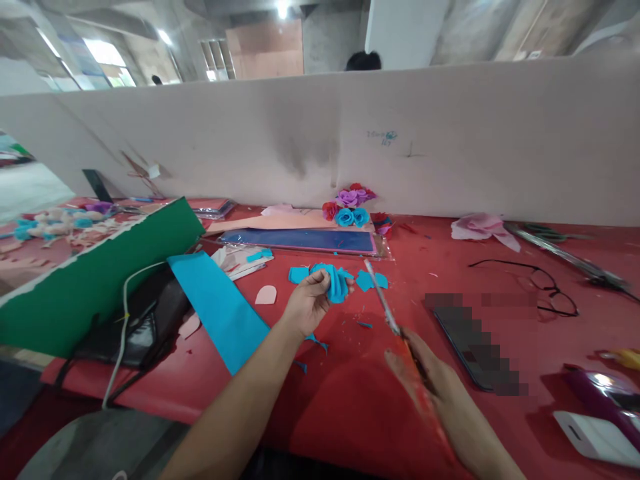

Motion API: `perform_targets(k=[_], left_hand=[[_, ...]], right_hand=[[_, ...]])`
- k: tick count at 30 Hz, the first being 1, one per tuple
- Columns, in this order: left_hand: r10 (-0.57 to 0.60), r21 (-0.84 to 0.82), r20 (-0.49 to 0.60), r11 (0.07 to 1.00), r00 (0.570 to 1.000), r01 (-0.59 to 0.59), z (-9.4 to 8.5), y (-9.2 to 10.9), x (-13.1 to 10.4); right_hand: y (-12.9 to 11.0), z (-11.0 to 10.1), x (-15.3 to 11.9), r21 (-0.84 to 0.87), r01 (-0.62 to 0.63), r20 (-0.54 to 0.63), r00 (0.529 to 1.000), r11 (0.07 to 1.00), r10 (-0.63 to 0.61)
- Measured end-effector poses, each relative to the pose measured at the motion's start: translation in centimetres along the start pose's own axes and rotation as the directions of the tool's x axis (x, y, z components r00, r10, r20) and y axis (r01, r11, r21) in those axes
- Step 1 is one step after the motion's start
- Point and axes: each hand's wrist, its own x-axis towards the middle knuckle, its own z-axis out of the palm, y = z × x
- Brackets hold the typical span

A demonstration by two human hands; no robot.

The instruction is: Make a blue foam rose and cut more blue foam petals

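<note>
My left hand (310,303) pinches a folded piece of bright blue crepe paper (339,287) between thumb and fingers, above the red table. To its right, my right hand (433,373) is closed round the orange handles of a pair of scissors (383,300), slightly smeared by motion. The blades point away from me and stand apart from the held paper. Cut blue pieces (373,281) lie on the table just beyond the hands. A long blue paper strip (220,310) stretches left of my left forearm, and small blue scraps (316,343) are scattered below the hand.
Red, purple and blue paper flowers (353,205) stand at the back by a white partition (225,147). A green board (100,280) and black bag (140,340) are left. Right lie a phone (463,347), glasses (545,287), a white charger (595,437) and pink paper (483,229).
</note>
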Motion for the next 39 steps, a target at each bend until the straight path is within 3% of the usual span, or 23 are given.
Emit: perform_targets(k=[1, 3, 6, 9, 11, 14, 17, 21, 25, 29, 33, 39], left_hand=[[-0.002, -0.004, -0.001, 1.000, 1.000, 0.002, 0.0, 0.1, 0.0], [-0.005, -0.011, -0.006, 1.000, 1.000, 0.005, 0.0, 0.1, -0.1], [0.013, 0.004, -0.020, 1.000, 1.000, -0.013, 0.1, -0.1, 0.0], [0.035, 0.048, -0.079, 0.998, 0.996, -0.031, 0.1, -0.5, 0.2], [0.038, 0.090, -0.126, 0.996, 0.991, -0.027, 0.2, -0.8, 0.2], [0.043, 0.181, -0.150, 0.983, 0.988, -0.015, 0.4, -1.2, 0.1], [0.074, 0.259, -0.130, 0.965, 0.989, -0.038, 0.4, -1.5, 0.0], [0.084, 0.310, -0.101, 0.950, 0.991, -0.049, 0.2, -1.7, 0.0], [0.098, 0.316, -0.066, 0.946, 0.993, -0.073, 0.5, -1.7, -0.1], [0.145, 0.357, -0.096, 0.928, 0.985, -0.101, 0.9, -1.8, -0.3], [0.216, 0.474, -0.095, 0.868, 0.972, -0.147, 0.7, -2.1, -0.3], [0.120, 0.440, -0.134, 0.897, 0.984, -0.049, 0.6, -2.4, -0.3]], right_hand=[[0.3, -0.1, 0.3, -0.255, 0.007, -0.041, 0.999, 0.967, -0.018], [0.7, 0.1, 0.6, -0.612, 0.005, -0.039, 0.999, 0.791, -0.036], [0.8, 0.5, 0.5, -0.780, 0.066, 0.034, 0.997, 0.623, -0.064], [-0.1, 0.2, 0.6, -0.808, 0.133, 0.078, 0.990, 0.574, -0.119], [-1.3, -0.2, 1.7, -0.738, 0.206, 0.095, 0.975, 0.643, -0.203], [-3.1, 0.2, 4.9, -0.394, 0.323, 0.009, 0.937, 0.860, -0.348], [-3.5, 1.7, 8.7, -0.093, 0.294, -0.109, 0.947, 0.951, -0.303], [-2.0, 3.2, 11.2, 0.321, 0.155, -0.090, 0.987, 0.934, -0.133], [-0.8, 2.6, 11.1, 0.625, 0.057, -0.074, 0.997, 0.779, -0.013], [-0.7, 2.3, 10.8, 0.723, 0.049, -0.043, 0.999, 0.689, -0.026], [-0.8, 3.1, 10.6, 0.686, 0.081, -0.064, 0.997, 0.723, -0.051], [-0.6, 3.7, 10.5, 0.641, 0.037, -0.042, 0.999, 0.766, -0.013]])
